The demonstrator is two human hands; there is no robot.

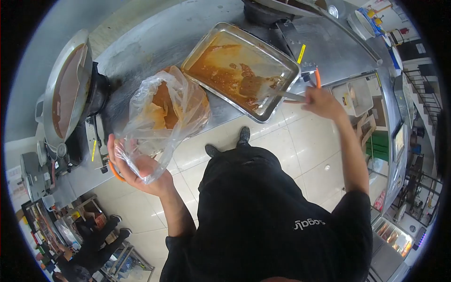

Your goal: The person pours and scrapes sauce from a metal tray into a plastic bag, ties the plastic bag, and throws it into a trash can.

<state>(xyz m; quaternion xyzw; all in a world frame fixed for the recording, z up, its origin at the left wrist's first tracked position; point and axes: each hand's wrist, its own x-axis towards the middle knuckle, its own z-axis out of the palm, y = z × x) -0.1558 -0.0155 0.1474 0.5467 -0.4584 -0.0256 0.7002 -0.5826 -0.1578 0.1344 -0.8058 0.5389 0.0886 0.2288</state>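
Note:
My left hand is closed on the gathered rim of a clear plastic bag. Orange-brown sauce fills the lower part of the bag, which rests on the metal counter against the tray. My right hand grips the handle of a spatula. Its flat end is coated brown and lies inside a shallow metal tray. Orange-brown sauce residue is smeared over the tray's floor, thicker near the spatula. The tray sits at an angle, with its near corner past the counter's front edge.
On the left a large wok holding brown liquid stands on a black burner. Another pan is at the back. An orange-handled valve is beside my right hand. A person is at lower left, near shelves.

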